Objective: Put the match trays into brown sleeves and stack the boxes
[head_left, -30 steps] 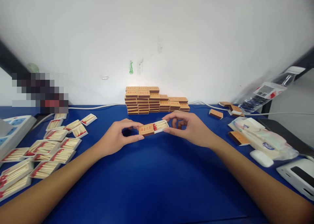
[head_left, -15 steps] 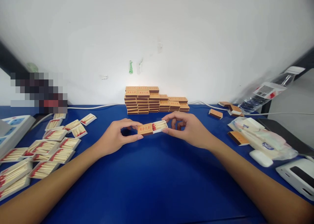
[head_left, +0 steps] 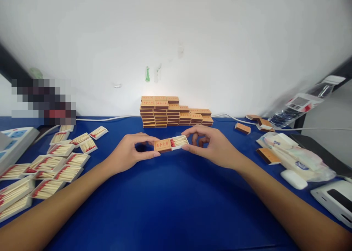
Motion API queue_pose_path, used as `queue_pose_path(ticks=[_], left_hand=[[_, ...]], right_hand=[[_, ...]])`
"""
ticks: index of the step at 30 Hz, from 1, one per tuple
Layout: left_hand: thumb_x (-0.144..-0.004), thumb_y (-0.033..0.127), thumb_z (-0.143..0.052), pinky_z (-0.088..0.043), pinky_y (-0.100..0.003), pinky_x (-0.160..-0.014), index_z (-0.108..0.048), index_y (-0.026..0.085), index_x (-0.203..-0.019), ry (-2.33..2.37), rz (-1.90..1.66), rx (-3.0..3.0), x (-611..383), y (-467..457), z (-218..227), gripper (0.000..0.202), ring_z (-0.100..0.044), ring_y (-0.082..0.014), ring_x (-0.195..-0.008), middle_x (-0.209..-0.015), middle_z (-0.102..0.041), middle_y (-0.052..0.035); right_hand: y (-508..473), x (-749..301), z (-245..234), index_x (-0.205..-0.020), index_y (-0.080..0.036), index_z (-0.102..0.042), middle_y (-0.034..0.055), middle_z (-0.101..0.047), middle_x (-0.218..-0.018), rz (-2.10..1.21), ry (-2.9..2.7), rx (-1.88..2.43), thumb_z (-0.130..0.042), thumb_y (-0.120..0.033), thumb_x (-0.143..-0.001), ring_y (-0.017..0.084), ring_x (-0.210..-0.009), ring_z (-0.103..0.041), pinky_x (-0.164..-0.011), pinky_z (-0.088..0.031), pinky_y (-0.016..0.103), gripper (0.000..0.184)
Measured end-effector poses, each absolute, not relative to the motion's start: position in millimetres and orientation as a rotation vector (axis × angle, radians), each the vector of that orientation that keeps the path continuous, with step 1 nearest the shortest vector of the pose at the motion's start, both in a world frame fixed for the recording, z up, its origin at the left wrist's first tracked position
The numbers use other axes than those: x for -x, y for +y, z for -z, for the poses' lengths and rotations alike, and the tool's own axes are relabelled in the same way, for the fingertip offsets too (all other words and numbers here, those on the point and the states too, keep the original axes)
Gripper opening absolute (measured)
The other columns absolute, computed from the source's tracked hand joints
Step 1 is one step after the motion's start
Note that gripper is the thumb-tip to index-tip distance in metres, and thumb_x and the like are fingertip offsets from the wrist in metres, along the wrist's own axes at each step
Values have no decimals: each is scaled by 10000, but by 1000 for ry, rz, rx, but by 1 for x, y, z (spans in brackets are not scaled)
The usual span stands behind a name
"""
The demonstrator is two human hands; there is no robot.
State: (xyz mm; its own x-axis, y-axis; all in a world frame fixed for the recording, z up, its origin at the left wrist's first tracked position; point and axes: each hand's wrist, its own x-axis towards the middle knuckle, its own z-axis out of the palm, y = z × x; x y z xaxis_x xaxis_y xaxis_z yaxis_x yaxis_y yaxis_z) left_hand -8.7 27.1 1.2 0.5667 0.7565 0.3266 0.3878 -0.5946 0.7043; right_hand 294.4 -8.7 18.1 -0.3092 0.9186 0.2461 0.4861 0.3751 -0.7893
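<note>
Between my two hands is a matchbox, its tray of red-tipped matches partly out of its orange-brown sleeve. My left hand [head_left: 134, 150] pinches the left end of the matchbox sleeve [head_left: 162, 145] between thumb and fingers. Thumb and index finger of my right hand [head_left: 210, 144] grip the outer end of the matchbox tray [head_left: 179, 141], with the other fingers curled. The matches' red heads show near the sleeve's opening. Just behind my hands, against the wall, stands a stack of closed matchboxes [head_left: 159, 113], higher on its left side.
Several open trays of matches [head_left: 59, 164] lie at the left, near a white power strip [head_left: 20, 144]. On the right are loose matchbox sleeves [head_left: 268, 156], a plastic tissue pack [head_left: 299, 159], a white case [head_left: 293, 179], a white device [head_left: 331, 198] and a leaning bottle [head_left: 302, 102].
The view has shifted very slightly. Both hands keep the same grip on the matchbox, and its tray sticks out about as far as before.
</note>
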Motion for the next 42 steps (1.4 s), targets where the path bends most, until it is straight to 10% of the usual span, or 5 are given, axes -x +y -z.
queue_pose_path(ticks=[35, 42], left_hand=[[-853, 441, -854, -614, -333, -891, -804, 267, -1211, 1003, -992, -2179, 3, 17, -1, 401, -744, -214, -962, -1132, -802, -47], [-839, 401, -877, -597, -356, -918, -802, 238, -1202, 1098, -1298, -2154, -1, 11, -2, 404, -730, -217, -956, -1073, -813, -46]], right_hand=[[-19, -271, -5, -1246, -261, -730, 65, -762, -1058, -852, -1714, 1180, -856, -471, -849, 191, -767, -684, -607, -568, 331, 466], [-43, -248, 2, -1703, -350, -181, 78, -670, -1179, -938, -1461, 1053, -627, -542, -1024, 156, -754, -667, -516, -544, 269, 835]])
